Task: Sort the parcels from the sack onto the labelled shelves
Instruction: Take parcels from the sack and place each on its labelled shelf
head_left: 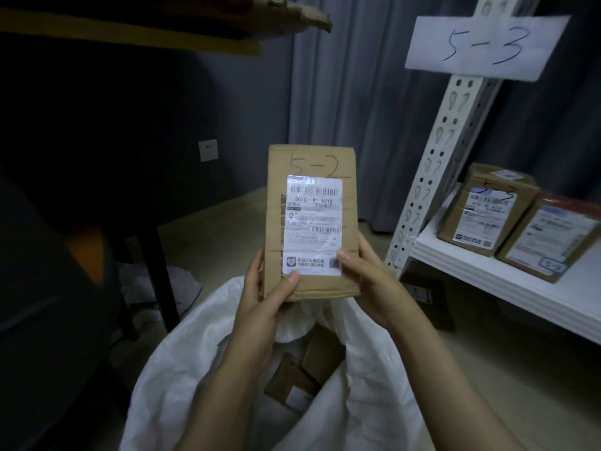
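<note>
Both hands, left (260,301) and right (367,281), grasp flat brown cardboard parcel marked 5-2 (312,222), long axis upright; white 5-3 paper label (484,47) up-right, mismatch.

A single wide-angle view from a camera worn on the person's head looks forward and down, with straight edges bowing toward the frame's borders. It sits close to the left hand (263,297) and right hand (367,281), which hold a brown parcel (312,219) upright at centre frame, bare forearms running in from the bottom edge. Below lies the open white sack (182,369) on the floor; to the right, near and at an angle, is a white shelf (507,281) whose post carries a paper label (487,47) reading 5-3.
</note>
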